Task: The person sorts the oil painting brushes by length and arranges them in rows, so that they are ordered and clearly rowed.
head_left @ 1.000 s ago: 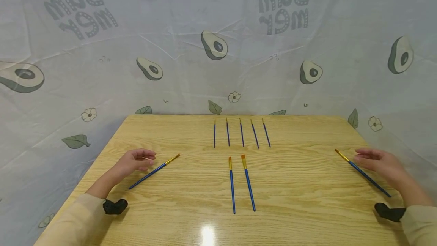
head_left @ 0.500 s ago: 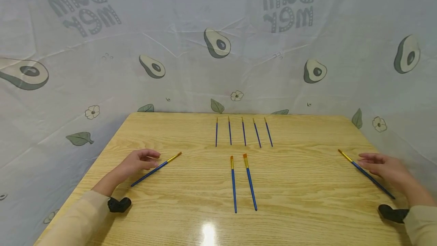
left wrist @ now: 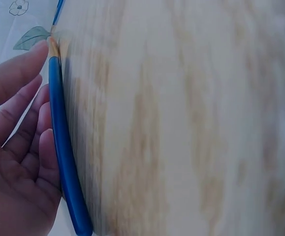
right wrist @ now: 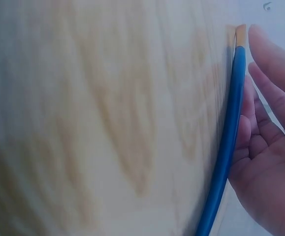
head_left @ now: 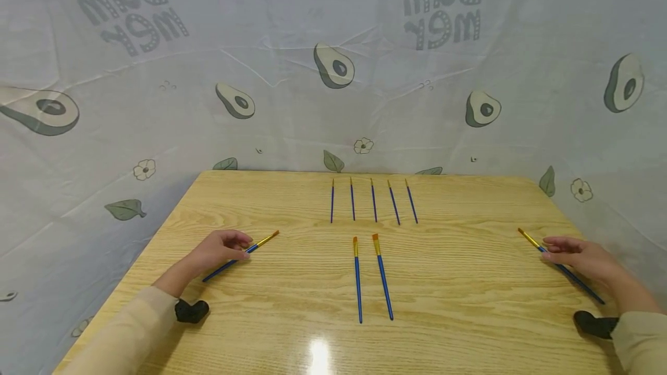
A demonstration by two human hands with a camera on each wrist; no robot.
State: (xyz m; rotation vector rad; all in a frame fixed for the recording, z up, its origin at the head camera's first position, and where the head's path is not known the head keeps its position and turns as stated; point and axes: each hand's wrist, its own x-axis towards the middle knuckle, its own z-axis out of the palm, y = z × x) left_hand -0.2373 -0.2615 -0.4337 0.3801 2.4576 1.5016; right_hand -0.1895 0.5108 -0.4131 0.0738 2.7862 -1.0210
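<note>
On the left of the table, a blue-handled paintbrush lies slantwise, its bristles pointing away to the right. My left hand is over it, thumb and fingers apart on either side; in the left wrist view the thumb tip is close to the gold ferrule, and contact cannot be told. A similar paintbrush lies at the right, tilted the other way. Beside it is my right hand, fingers loosely bent; the right wrist view has a small gap between thumb and ferrule. Both paintbrushes rest on the wood.
Two paintbrushes lie side by side at the middle of the wooden table. Several thinner paintbrushes form a row near the back edge. Behind hangs a cloth printed with avocados.
My left hand has moved rightward, coming over its paintbrush. The right hand has shifted slightly left toward the ferrule of its paintbrush. The camera view has shifted a little; the paintbrushes stay put.
</note>
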